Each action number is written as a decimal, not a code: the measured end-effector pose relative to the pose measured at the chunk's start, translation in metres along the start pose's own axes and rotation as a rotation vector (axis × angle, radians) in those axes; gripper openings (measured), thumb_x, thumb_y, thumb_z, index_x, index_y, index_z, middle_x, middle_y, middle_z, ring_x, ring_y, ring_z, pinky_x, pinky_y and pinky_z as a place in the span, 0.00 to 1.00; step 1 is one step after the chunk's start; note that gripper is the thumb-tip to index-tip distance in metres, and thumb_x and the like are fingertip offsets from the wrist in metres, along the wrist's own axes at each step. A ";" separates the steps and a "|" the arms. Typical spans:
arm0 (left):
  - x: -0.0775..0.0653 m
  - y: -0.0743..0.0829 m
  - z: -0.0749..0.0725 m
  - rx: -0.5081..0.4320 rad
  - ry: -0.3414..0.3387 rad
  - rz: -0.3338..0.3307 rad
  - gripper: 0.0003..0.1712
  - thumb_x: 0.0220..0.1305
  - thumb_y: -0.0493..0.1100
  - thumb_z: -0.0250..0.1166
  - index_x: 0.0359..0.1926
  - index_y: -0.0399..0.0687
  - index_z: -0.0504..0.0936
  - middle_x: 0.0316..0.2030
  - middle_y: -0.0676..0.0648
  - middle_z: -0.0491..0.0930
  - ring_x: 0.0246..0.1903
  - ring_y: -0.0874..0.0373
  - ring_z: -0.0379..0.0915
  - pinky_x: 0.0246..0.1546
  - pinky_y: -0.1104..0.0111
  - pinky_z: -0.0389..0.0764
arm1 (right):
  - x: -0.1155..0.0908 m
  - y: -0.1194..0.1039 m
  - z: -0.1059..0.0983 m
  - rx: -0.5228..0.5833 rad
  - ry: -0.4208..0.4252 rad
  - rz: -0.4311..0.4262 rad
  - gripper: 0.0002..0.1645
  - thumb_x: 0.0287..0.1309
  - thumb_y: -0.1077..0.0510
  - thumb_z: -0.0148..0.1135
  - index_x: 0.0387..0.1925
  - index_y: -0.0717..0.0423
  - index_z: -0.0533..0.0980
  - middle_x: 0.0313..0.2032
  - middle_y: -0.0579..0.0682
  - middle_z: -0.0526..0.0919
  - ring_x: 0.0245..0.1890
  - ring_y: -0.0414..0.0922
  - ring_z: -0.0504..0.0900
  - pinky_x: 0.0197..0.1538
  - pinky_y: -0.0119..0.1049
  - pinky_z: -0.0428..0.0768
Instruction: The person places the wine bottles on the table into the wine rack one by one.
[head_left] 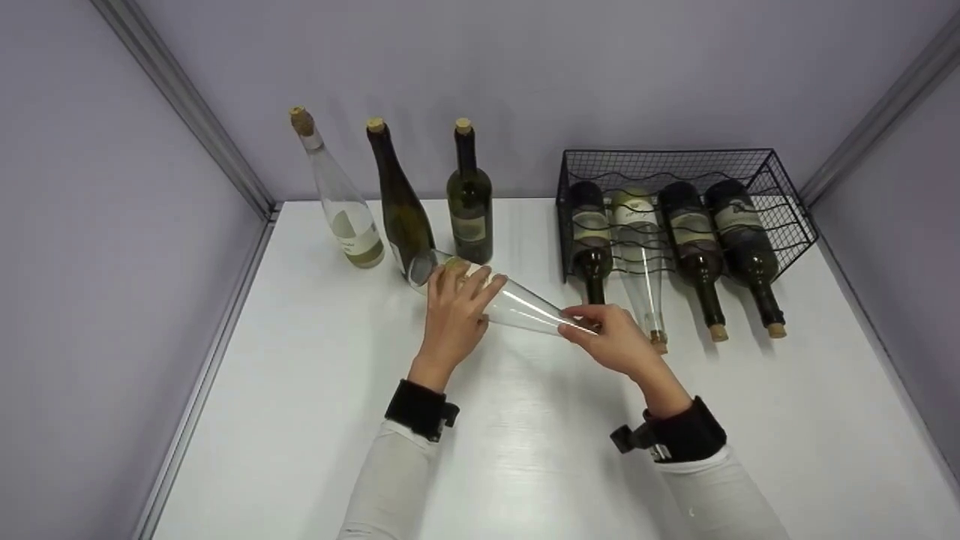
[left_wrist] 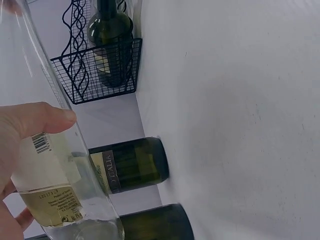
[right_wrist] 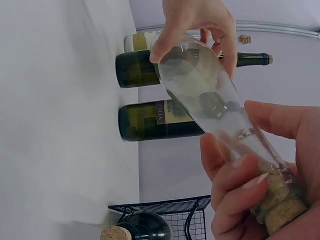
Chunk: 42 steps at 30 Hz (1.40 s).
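A corked clear glass bottle is held tilted sideways above the white table, its base to the left and its neck to the right. My left hand grips the body near the base, with the thumb across the glass beside a cream and gold label in the left wrist view. At the other end, my right hand holds the neck between thumb and fingers. The right wrist view shows the cork close by the palm. Fingers partly cover the neck and label.
Three corked bottles stand at the back left: a clear one, a brownish-green one and a dark green one. A black wire rack at the back right holds several bottles lying with necks forward. Grey walls enclose the white table.
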<state>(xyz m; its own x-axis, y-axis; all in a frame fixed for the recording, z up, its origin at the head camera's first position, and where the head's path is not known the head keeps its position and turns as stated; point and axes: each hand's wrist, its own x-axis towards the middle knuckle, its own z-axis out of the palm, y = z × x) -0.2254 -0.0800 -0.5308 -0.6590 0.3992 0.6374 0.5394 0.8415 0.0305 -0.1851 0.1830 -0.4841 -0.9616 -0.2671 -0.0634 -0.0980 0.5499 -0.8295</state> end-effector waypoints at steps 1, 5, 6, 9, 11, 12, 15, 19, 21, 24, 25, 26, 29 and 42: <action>0.000 0.000 0.000 0.001 0.000 0.000 0.41 0.39 0.32 0.78 0.59 0.60 0.79 0.56 0.49 0.77 0.60 0.46 0.66 0.62 0.42 0.59 | 0.000 0.001 0.001 0.001 0.002 -0.011 0.23 0.62 0.52 0.67 0.53 0.62 0.81 0.39 0.55 0.87 0.40 0.46 0.83 0.40 0.38 0.76; 0.000 0.001 -0.001 0.000 -0.013 0.000 0.40 0.42 0.32 0.77 0.59 0.60 0.79 0.57 0.49 0.77 0.60 0.46 0.65 0.63 0.42 0.58 | -0.003 0.001 0.004 0.009 -0.002 -0.019 0.26 0.62 0.49 0.67 0.55 0.62 0.79 0.32 0.52 0.87 0.33 0.43 0.84 0.35 0.37 0.75; 0.000 0.002 -0.001 -0.003 -0.019 -0.001 0.40 0.42 0.32 0.77 0.59 0.60 0.79 0.57 0.49 0.76 0.61 0.46 0.65 0.64 0.42 0.57 | -0.004 0.001 0.004 -0.003 -0.002 -0.019 0.27 0.62 0.47 0.67 0.55 0.62 0.79 0.31 0.51 0.87 0.32 0.42 0.83 0.34 0.37 0.75; -0.001 0.005 0.000 -0.016 -0.037 -0.003 0.40 0.42 0.32 0.77 0.60 0.59 0.79 0.57 0.49 0.76 0.61 0.45 0.64 0.64 0.42 0.57 | -0.007 0.001 0.004 -0.047 0.004 -0.016 0.29 0.61 0.44 0.67 0.55 0.60 0.80 0.29 0.47 0.86 0.29 0.41 0.81 0.32 0.37 0.74; -0.001 0.007 -0.001 -0.032 -0.051 -0.005 0.41 0.41 0.33 0.78 0.60 0.59 0.78 0.58 0.49 0.76 0.62 0.46 0.64 0.64 0.42 0.56 | -0.010 0.001 0.003 -0.066 0.016 -0.012 0.28 0.61 0.44 0.66 0.55 0.59 0.80 0.29 0.46 0.86 0.28 0.41 0.80 0.31 0.37 0.74; -0.001 0.007 -0.001 -0.040 -0.059 -0.006 0.42 0.41 0.34 0.79 0.60 0.59 0.78 0.58 0.49 0.75 0.63 0.46 0.63 0.64 0.42 0.56 | -0.011 0.001 0.003 -0.071 0.021 -0.012 0.28 0.62 0.44 0.66 0.55 0.59 0.80 0.29 0.46 0.86 0.27 0.41 0.80 0.30 0.37 0.74; 0.000 0.010 -0.002 -0.071 -0.083 -0.006 0.43 0.40 0.35 0.80 0.61 0.59 0.77 0.60 0.49 0.74 0.65 0.46 0.61 0.66 0.43 0.54 | -0.017 0.000 0.003 -0.077 0.042 0.000 0.27 0.62 0.45 0.66 0.55 0.59 0.81 0.27 0.46 0.85 0.26 0.42 0.79 0.27 0.36 0.73; 0.000 0.013 -0.002 -0.101 -0.096 -0.017 0.44 0.40 0.34 0.80 0.62 0.59 0.77 0.61 0.50 0.73 0.67 0.48 0.59 0.67 0.43 0.53 | -0.023 -0.002 0.002 -0.088 0.062 0.005 0.27 0.61 0.46 0.67 0.55 0.59 0.81 0.23 0.44 0.83 0.24 0.42 0.78 0.26 0.35 0.71; 0.001 0.015 -0.002 -0.111 -0.098 -0.024 0.45 0.40 0.33 0.80 0.62 0.59 0.77 0.62 0.50 0.72 0.68 0.48 0.57 0.67 0.43 0.52 | -0.025 -0.003 0.002 -0.087 0.072 0.003 0.27 0.61 0.46 0.67 0.55 0.59 0.81 0.23 0.43 0.82 0.25 0.41 0.78 0.26 0.35 0.70; 0.001 0.017 -0.002 -0.123 -0.095 -0.031 0.45 0.41 0.33 0.80 0.63 0.58 0.76 0.65 0.49 0.70 0.70 0.46 0.55 0.67 0.42 0.52 | -0.029 -0.004 0.001 -0.083 0.087 0.000 0.26 0.61 0.46 0.67 0.55 0.58 0.81 0.23 0.43 0.82 0.24 0.42 0.77 0.26 0.34 0.69; 0.001 0.017 -0.002 -0.128 -0.097 -0.033 0.46 0.41 0.33 0.80 0.64 0.58 0.75 0.66 0.48 0.68 0.70 0.46 0.54 0.67 0.42 0.51 | -0.030 -0.004 0.000 -0.081 0.093 0.001 0.26 0.61 0.46 0.67 0.55 0.58 0.81 0.23 0.44 0.82 0.24 0.41 0.77 0.26 0.34 0.68; 0.001 0.018 -0.002 -0.133 -0.100 -0.034 0.46 0.42 0.33 0.80 0.65 0.57 0.75 0.67 0.47 0.67 0.71 0.46 0.52 0.67 0.42 0.51 | -0.031 -0.004 0.000 -0.081 0.098 0.002 0.26 0.61 0.46 0.67 0.55 0.58 0.81 0.24 0.44 0.83 0.25 0.41 0.77 0.26 0.33 0.68; 0.002 0.021 -0.002 -0.144 -0.114 -0.035 0.47 0.43 0.33 0.79 0.67 0.57 0.73 0.70 0.45 0.64 0.72 0.45 0.49 0.68 0.41 0.50 | -0.036 -0.005 -0.002 -0.074 0.117 0.006 0.27 0.62 0.45 0.66 0.55 0.59 0.81 0.33 0.51 0.86 0.26 0.41 0.79 0.25 0.32 0.68; -0.001 0.031 -0.005 -0.207 -0.174 -0.095 0.49 0.53 0.50 0.77 0.73 0.51 0.64 0.74 0.43 0.54 0.74 0.43 0.42 0.69 0.43 0.49 | -0.045 -0.005 -0.011 -0.045 0.145 0.079 0.27 0.63 0.45 0.65 0.58 0.54 0.79 0.24 0.46 0.82 0.20 0.43 0.70 0.22 0.31 0.62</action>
<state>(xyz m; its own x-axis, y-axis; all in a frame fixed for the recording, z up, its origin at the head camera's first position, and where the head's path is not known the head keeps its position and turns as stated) -0.2053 -0.0562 -0.5261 -0.7824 0.3936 0.4826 0.5544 0.7932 0.2519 -0.1440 0.2014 -0.4708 -0.9933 -0.1067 -0.0440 -0.0291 0.6007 -0.7989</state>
